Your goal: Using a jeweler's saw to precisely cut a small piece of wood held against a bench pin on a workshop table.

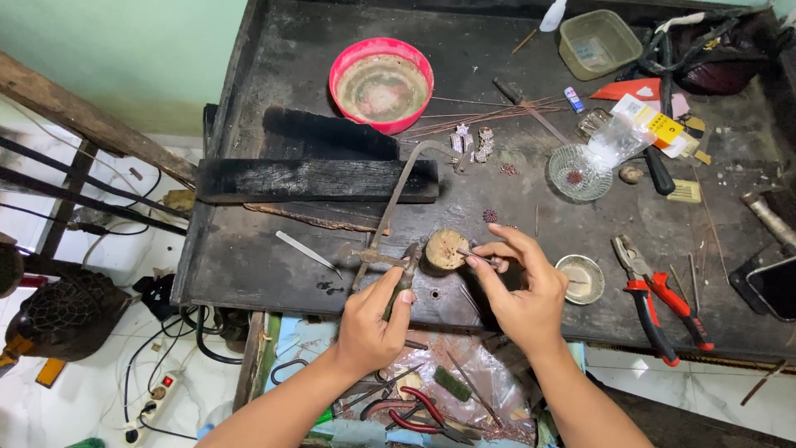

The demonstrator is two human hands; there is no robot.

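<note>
The dark, scorched workbench (274, 274) carries everything, and the places below are told from the round wooden peg block (445, 249) near its front edge. Well beyond the block lies a long charred wooden bar (315, 180), and farther back a pink bowl (381, 83); off to the block's right, red-handled pliers (659, 303) rest near a small shallow dish (580, 278). A jeweller's saw frame (396, 203) stands just left of the block, its long axis running from the handle near the front edge up and away toward the bar, the bow arching at the far end. The left hand (373, 323) is closed around the saw's handle (405, 282) just left of the block. The right hand (518, 290) sits just right of it, its thumb and forefinger pinched shut on a thin metal piece (477, 255), which lies roughly level and points left onto the block's top. The piece is slight and the fingertips lie right beside the cutting line, so a tilt of the frame could, in my judgement, snap the blade, and a slackened pinch could let the piece skid and bring the blade onto a finger.
</note>
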